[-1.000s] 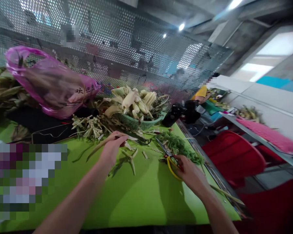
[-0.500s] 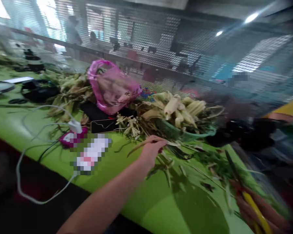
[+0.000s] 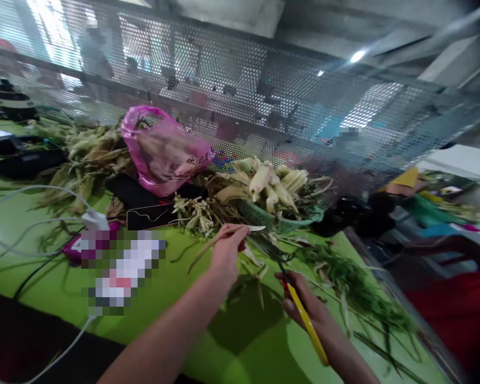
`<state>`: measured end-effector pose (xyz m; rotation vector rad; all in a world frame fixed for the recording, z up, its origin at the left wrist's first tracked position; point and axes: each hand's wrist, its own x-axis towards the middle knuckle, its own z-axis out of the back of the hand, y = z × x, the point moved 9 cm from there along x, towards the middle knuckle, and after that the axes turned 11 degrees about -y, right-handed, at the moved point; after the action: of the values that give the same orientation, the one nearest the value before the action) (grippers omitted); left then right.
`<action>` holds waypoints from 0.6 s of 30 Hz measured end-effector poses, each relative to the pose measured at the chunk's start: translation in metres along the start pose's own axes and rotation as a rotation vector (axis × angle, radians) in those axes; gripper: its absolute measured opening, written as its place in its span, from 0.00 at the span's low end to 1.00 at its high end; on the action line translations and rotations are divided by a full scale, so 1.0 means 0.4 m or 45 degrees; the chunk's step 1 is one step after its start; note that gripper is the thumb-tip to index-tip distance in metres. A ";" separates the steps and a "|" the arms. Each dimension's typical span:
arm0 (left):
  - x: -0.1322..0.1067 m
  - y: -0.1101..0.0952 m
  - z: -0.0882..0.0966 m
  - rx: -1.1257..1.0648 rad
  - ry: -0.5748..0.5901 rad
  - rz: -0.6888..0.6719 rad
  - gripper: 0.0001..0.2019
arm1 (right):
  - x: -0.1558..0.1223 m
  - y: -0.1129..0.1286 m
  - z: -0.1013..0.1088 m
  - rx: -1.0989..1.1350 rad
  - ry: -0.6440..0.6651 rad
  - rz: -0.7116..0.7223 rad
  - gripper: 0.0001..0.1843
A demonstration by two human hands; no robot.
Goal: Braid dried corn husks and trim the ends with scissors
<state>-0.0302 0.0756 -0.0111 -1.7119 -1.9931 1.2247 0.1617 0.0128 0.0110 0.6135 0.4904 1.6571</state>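
My left hand [image 3: 226,250] is closed, with the fingertips pinching a narrow strip of dried corn husk [image 3: 202,255]. The strip's brown end trails down to the left, and its pale pointed end sticks out to the right. My right hand [image 3: 310,306] is wrapped round yellow-handled shears [image 3: 306,320]. Their dark blades point up and left, below and right of the strip, apart from it. Just behind my hands, a green basket [image 3: 300,224] holds pale husk bundles [image 3: 270,184]. Small bundled husk pieces [image 3: 196,210] lie to the left of the basket.
A pink plastic bag [image 3: 164,154] and a heap of husks [image 3: 88,154] stand along the mesh panel [image 3: 232,106]. A phone [image 3: 128,272], white charger [image 3: 94,220] and cables lie on the green table [image 3: 156,309]. Green leafy stems [image 3: 356,282] lie at right.
My right hand has come in from the lower right with the shears, close to my left hand. The left hand still pinches the husk strip. The view has turned to the right.
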 end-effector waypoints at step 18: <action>-0.035 0.019 -0.017 0.067 0.016 0.003 0.11 | 0.041 0.092 -0.076 0.587 -0.145 -0.034 0.24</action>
<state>-0.0165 0.0655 -0.0077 -1.6937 -1.9342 1.2528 0.1123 0.0234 0.0127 1.0281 0.8024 1.4795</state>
